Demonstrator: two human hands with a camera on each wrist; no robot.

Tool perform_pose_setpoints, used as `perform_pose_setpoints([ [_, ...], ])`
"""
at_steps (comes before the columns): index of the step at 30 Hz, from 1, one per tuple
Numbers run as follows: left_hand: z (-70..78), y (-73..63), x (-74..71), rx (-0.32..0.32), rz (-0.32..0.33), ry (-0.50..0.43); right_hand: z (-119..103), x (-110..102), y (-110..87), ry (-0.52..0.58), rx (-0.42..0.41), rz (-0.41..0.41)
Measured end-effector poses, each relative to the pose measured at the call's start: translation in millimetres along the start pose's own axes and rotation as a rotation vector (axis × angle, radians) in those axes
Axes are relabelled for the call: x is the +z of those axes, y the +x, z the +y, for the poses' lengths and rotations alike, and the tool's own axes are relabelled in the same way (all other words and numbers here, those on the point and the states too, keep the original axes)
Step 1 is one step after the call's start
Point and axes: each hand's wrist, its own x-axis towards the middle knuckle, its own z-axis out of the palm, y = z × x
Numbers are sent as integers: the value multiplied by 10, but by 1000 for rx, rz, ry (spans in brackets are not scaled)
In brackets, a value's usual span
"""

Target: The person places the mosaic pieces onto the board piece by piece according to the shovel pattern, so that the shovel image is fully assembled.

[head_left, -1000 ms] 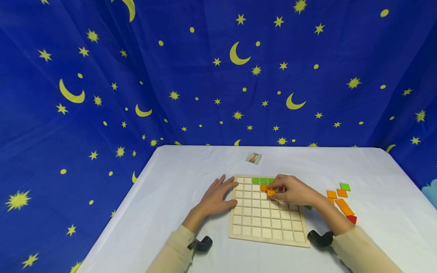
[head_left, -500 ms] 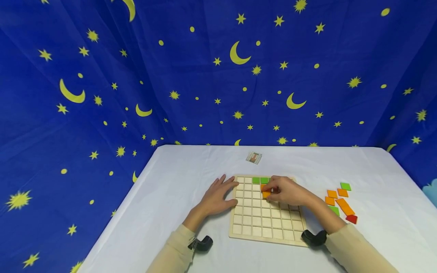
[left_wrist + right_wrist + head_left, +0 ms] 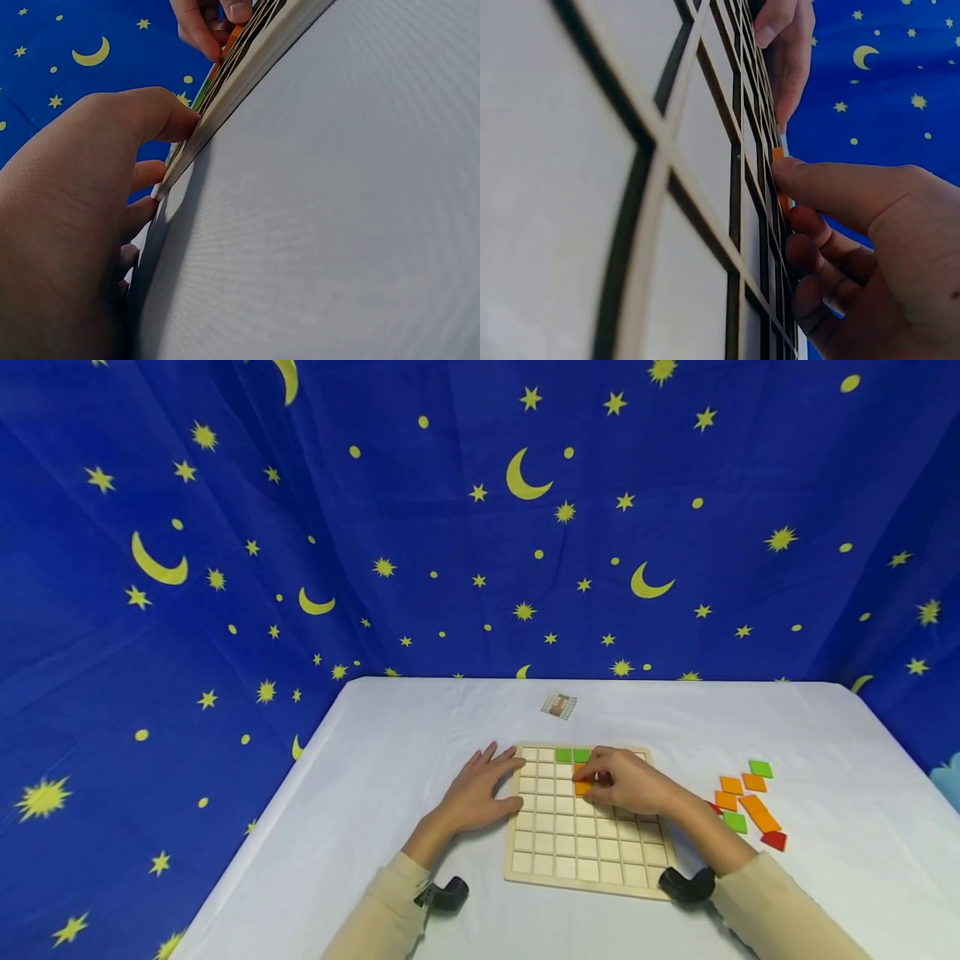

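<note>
A wooden grid board point(image 3: 588, 847) lies flat on the white table. My right hand point(image 3: 633, 781) pinches an orange square tile point(image 3: 582, 789) between thumb and fingers, right at a cell in the board's upper middle. In the right wrist view the thumb presses on the orange tile's edge point(image 3: 778, 153), and the other fingers curl beneath. Just above it, another orange tile point(image 3: 577, 768) is partly covered by the fingers. Green tiles point(image 3: 564, 755) fill cells of the top row, some hidden by the right hand. My left hand point(image 3: 480, 797) touches the board's left edge, fingers spread.
To the board's right lie loose tiles: orange squares point(image 3: 726, 800), a long orange strip point(image 3: 761, 814), green ones point(image 3: 761, 769) and red pieces point(image 3: 774, 841). A small patterned card point(image 3: 558, 705) sits behind the board. A blue starry curtain point(image 3: 450, 527) rises behind the table.
My right hand has moved slightly left and brought the orange tile down to the cell below the other orange tile. More loose tiles show beside the forearm. My left hand stays put.
</note>
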Motion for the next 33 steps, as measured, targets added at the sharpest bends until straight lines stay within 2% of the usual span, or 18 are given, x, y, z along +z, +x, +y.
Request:
perform_pose_setpoints([
  [7,-10,5,-20,6,5,-12,12,9,15,-24,8,35],
  [16,-2,14,-12,10,8,-13,5,-51,-10,-29,38,23],
  [25,8,-1,46,16,15,-13,86,-149,-170,-25,46,55],
  [33,-10,8,23,12,16,-6,110,-259,-285,-40,113,71],
])
